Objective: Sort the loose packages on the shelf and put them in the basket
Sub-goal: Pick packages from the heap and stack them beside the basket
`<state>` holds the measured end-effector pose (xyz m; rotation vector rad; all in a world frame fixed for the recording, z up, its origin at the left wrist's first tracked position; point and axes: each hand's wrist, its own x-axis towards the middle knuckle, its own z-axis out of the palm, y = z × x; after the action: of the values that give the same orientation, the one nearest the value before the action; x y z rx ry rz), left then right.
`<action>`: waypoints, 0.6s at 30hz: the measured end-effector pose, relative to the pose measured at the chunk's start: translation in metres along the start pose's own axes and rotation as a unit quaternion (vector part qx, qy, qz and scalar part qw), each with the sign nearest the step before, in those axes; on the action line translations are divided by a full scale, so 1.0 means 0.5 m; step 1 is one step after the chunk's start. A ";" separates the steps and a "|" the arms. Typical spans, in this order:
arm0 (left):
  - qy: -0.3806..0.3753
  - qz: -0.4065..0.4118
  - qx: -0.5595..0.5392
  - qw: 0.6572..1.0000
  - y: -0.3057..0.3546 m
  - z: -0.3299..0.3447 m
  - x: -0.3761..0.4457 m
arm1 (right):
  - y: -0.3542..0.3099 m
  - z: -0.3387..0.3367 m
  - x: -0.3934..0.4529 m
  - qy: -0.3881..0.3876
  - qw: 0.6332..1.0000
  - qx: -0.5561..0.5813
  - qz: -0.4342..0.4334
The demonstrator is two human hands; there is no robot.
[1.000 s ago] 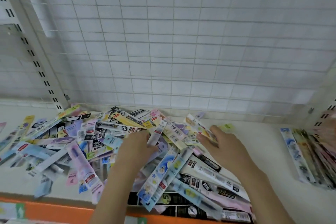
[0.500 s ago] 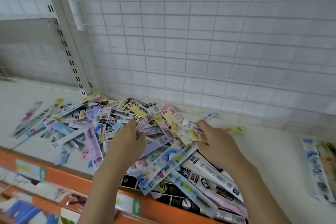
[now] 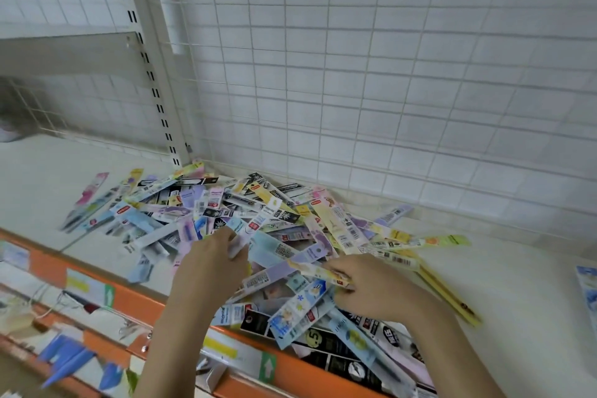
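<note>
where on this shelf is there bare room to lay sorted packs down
Bare shelf lies right of the pile of packages, up to the packs at the right edge. Another free patch sits far left, before the slotted upright. The middle is crowded, with the left hand and right hand in the heap.

Both hands are lying in a pile of packages (image 3: 277,223) on a white shelf (image 3: 517,271). The left hand (image 3: 211,265) is pinching a pale package (image 3: 240,241); the right hand (image 3: 378,284) is gripping a yellowish package (image 3: 318,271). An orange rail (image 3: 129,292) is edging the shelf, with a wire grid (image 3: 387,74) standing behind.
</note>
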<state>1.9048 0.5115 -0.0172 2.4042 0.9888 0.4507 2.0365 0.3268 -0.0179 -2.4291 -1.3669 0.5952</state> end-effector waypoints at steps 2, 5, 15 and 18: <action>0.001 0.007 0.001 1.000 0.000 0.002 -0.001 | 0.002 -0.002 -0.002 0.001 1.000 -0.010 -0.009; 0.015 0.026 0.010 0.999 0.002 0.009 -0.005 | 0.005 -0.012 -0.004 0.011 0.999 -0.045 -0.001; -0.005 0.006 -0.010 1.000 0.007 0.024 0.002 | 0.026 -0.032 -0.012 0.161 0.986 -0.002 -0.032; 0.003 0.003 -0.010 1.000 0.005 0.022 0.002 | 0.018 -0.030 -0.013 0.108 0.993 -0.014 -0.034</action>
<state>1.9121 0.5072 -0.0246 2.3903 0.9771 0.4686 2.0475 0.3158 -0.0074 -2.3762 -1.3696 0.2885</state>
